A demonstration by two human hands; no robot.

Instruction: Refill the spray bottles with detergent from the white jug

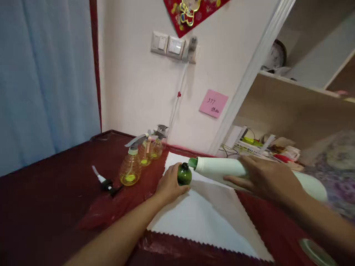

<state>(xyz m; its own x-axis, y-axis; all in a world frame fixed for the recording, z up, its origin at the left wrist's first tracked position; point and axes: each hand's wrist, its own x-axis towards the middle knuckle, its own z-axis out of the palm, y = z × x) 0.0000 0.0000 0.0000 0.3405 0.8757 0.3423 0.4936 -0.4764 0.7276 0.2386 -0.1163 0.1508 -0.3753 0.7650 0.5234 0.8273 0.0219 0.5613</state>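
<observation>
My left hand (169, 186) grips a small dark green bottle (184, 174) upright above a white cloth with a zigzag-cut edge (203, 218). My right hand (263, 178) is wrapped around a long white plastic bottle (220, 170), which lies nearly level. Its green neck (193, 163) points left, close to the top of the dark green bottle. Most of the small bottle's lower part is hidden by my left fingers. Left of my hands stand spray bottles with yellow liquid (130, 167), and a black-and-white pump head (106, 183) lies on the table.
A dark red table cover (55, 188) spreads under everything, meeting a white wall at the back. A pink sticky note (213, 103) and wall switches (168, 46) sit on the wall. A shelf with papers (249, 146) and floral fabric (332, 173) lie to the right.
</observation>
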